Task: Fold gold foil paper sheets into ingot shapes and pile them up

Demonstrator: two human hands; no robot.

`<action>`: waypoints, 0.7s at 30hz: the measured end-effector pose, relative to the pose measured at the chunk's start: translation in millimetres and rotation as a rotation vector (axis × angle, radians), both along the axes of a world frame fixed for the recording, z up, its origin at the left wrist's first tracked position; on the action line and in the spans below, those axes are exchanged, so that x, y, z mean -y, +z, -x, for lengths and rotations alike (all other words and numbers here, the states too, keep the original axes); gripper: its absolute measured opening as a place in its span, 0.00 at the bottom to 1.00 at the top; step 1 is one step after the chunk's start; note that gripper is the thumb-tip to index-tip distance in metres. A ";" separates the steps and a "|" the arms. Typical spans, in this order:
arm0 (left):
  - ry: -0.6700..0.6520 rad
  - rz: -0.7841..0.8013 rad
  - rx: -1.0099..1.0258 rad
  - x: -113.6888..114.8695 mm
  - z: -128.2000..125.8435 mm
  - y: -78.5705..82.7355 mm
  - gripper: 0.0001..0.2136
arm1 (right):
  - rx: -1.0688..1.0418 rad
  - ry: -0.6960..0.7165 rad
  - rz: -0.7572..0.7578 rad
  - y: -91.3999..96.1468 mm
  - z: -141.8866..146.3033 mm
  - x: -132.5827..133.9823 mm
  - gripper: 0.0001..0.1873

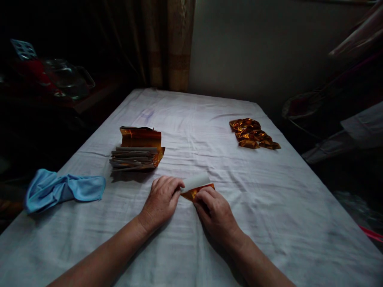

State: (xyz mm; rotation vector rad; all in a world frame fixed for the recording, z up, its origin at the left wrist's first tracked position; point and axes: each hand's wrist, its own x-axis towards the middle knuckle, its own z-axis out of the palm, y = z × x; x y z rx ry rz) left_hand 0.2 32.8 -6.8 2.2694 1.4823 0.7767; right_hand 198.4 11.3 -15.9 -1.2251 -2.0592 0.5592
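Observation:
Between my hands, low over the white cloth, is a sheet of gold foil paper, partly folded, with its pale backing facing up along the far side. My left hand is closed, thumb and fingers pinching the sheet's left end. At the right end, my right hand grips the gold part with bent fingers. A stack of gold foil paper stands beyond my left hand, its sheets bent over with pale edges showing. Several folded gold foil pieces lie in a small pile at the far right.
A light blue cloth lies crumpled at the left edge of the cloth-covered table. On a dark side surface at the far left stands a glass jug beside a red item. A curtain hangs behind. Fabric items are at the right.

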 end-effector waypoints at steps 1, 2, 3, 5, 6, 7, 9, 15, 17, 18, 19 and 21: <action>-0.002 -0.004 0.008 0.4 0.2 0.0 0.07 | -0.003 -0.008 0.001 0.2 0.4 1.3 0.08; -0.005 -0.007 0.018 0.8 0.5 0.1 0.07 | -0.005 -0.014 0.005 0.6 0.8 2.4 0.08; -0.008 -0.008 0.027 1.4 0.7 0.2 0.07 | -0.005 -0.020 0.011 1.2 1.2 3.2 0.08; -0.012 -0.007 0.038 2.5 1.4 0.6 0.07 | -0.005 -0.025 0.022 2.6 1.8 4.1 0.09; -0.012 -0.007 0.040 3.1 1.8 1.0 0.07 | -0.008 -0.025 0.025 3.3 2.0 4.2 0.09; -0.012 -0.010 0.042 3.7 2.2 1.6 0.08 | -0.012 -0.025 0.025 3.8 2.2 4.1 0.09; -0.017 -0.018 0.042 4.8 2.9 3.3 0.08 | -0.016 -0.025 0.019 4.3 2.6 3.6 0.09; -0.049 -0.035 -0.028 6.1 1.9 7.0 0.03 | 0.026 -0.029 -0.028 2.3 3.1 1.2 0.08; -0.019 -0.025 -0.057 5.0 -0.6 7.3 0.04 | 0.046 -0.036 -0.041 1.9 3.0 0.6 0.06; 0.002 -0.020 -0.068 4.2 -2.4 7.5 0.04 | 0.059 -0.039 -0.047 2.0 2.9 0.5 0.06; 0.025 -0.014 -0.079 3.3 -4.3 7.9 0.04 | 0.074 -0.036 -0.050 2.2 2.9 0.5 0.09; 0.068 0.001 -0.098 1.5 -8.4 9.1 0.03 | 0.108 -0.023 -0.060 3.5 3.5 0.9 0.13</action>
